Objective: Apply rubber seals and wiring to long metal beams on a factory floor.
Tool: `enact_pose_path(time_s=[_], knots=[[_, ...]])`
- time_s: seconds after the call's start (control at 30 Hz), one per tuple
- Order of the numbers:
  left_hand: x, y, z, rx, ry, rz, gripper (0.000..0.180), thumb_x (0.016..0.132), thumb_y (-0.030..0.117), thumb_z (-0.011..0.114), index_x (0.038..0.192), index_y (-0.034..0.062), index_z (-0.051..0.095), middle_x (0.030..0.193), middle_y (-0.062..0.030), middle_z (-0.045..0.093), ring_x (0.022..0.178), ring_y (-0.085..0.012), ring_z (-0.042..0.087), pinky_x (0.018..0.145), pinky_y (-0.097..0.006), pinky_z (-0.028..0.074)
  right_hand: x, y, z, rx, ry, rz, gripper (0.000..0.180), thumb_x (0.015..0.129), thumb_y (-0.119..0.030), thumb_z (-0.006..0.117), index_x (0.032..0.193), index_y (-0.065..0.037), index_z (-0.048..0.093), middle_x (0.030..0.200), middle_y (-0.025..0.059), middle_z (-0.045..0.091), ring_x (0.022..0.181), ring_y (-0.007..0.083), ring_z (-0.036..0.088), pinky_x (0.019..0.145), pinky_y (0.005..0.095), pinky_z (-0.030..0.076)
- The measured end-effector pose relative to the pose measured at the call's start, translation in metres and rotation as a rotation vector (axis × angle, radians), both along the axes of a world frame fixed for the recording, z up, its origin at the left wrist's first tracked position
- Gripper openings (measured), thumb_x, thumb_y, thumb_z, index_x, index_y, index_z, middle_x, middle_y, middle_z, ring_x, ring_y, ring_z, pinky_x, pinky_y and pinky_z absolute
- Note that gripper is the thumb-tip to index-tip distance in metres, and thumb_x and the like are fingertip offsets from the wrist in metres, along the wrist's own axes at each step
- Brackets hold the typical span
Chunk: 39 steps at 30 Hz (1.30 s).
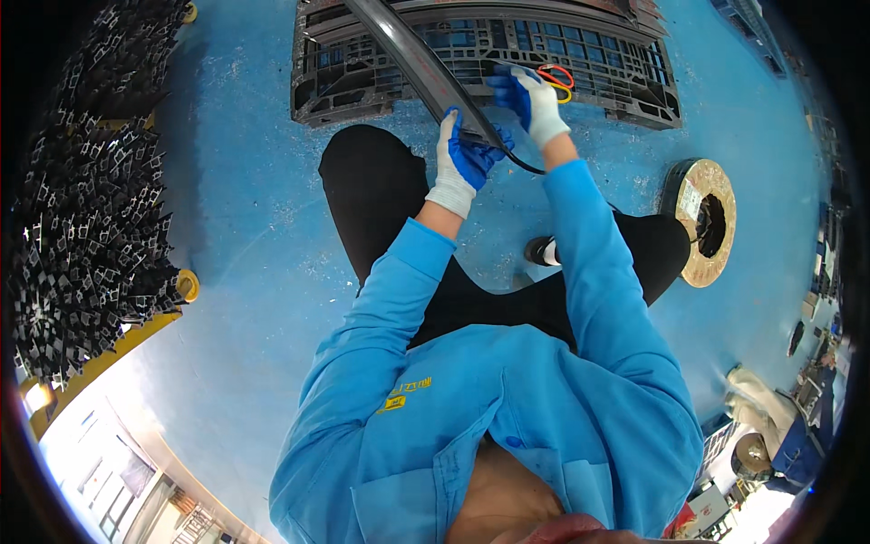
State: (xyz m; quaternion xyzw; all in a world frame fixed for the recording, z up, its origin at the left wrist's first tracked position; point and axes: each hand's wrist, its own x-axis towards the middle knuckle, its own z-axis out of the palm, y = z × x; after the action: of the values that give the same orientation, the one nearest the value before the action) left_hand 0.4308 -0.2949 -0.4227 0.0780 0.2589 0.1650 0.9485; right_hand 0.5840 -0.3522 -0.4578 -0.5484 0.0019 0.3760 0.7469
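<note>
My left hand (464,163), in a white glove with blue coated palm and fingers, is closed around the near end of a long dark profile (417,65). This profile slants up and away to the far left. From its end a thin black strip (523,163) curves right and passes out of sight behind my right forearm. My right hand (533,102), gloved alike, hovers to the right of the profile with its fingers apart. Just beyond it are scissors (559,80) with red and yellow handles; the hand partly hides them, and no grip on them shows.
A black plastic pallet (634,86) carrying more long profiles (562,11) stands in front of me. To the right, a coil (707,224) with a tan ring face rests upright on the blue floor (254,254). Dense stacks of dark profiles (91,218) line the left side.
</note>
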Motion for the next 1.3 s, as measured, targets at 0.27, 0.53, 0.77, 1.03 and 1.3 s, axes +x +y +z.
enact_pose_path(time_s=[0.27,0.53,0.77,1.03,1.3], knots=[[0.013,-0.009,-0.016,-0.004,0.067,-0.057,0.047,0.083,0.048,0.054,0.108,0.0078,0.052,0.09,-0.0115,0.062,0.076,-0.0262,0.063,0.068,-0.039,0.055,-0.046,-0.102,0.067,-0.533,-0.092,0.647,0.04,0.09,-0.034,0.05,0.1,0.002,0.063,0.083,0.0107,0.067,0.064,0.0159,0.06,0.066,0.0234,0.05],[0.02,-0.009,-0.012,0.045,0.079,-0.05,0.048,0.083,0.051,0.054,0.104,0.0073,0.053,0.089,-0.0147,0.062,0.077,-0.0296,0.065,0.07,-0.043,0.056,-0.068,-0.112,0.082,-0.731,-0.38,0.525,0.035,0.086,-0.031,0.056,0.096,0.002,0.064,0.073,0.0065,0.064,0.055,0.0131,0.056,0.057,0.0234,0.048],[0.023,-0.012,-0.005,0.082,0.068,-0.036,0.049,0.083,0.051,0.053,0.105,0.0072,0.053,0.087,-0.0143,0.063,0.077,-0.0296,0.065,0.071,-0.042,0.056,-0.087,-0.108,0.079,-0.874,-0.576,0.361,0.023,0.087,-0.019,0.057,0.087,0.003,0.062,0.066,0.0059,0.061,0.05,0.0111,0.053,0.049,0.0224,0.045],[0.025,-0.007,-0.014,0.068,0.013,-0.087,0.047,0.084,0.05,0.05,0.107,0.0088,0.053,0.089,-0.0139,0.063,0.073,-0.0273,0.065,0.068,-0.039,0.056,-0.088,-0.082,0.058,-0.585,-0.382,0.169,0.021,0.085,-0.017,0.059,0.09,0.003,0.063,0.07,0.0058,0.063,0.052,0.0108,0.054,0.051,0.0211,0.046],[0.022,-0.005,-0.012,0.087,0.049,-0.089,0.047,0.086,0.047,0.052,0.111,0.008,0.051,0.093,-0.0115,0.062,0.071,-0.0229,0.062,0.067,-0.034,0.054,-0.08,-0.096,0.082,-0.455,-0.209,0.299,0.016,0.084,-0.014,0.059,0.086,0.002,0.063,0.068,0.0058,0.063,0.049,0.0109,0.054,0.047,0.0193,0.043]])
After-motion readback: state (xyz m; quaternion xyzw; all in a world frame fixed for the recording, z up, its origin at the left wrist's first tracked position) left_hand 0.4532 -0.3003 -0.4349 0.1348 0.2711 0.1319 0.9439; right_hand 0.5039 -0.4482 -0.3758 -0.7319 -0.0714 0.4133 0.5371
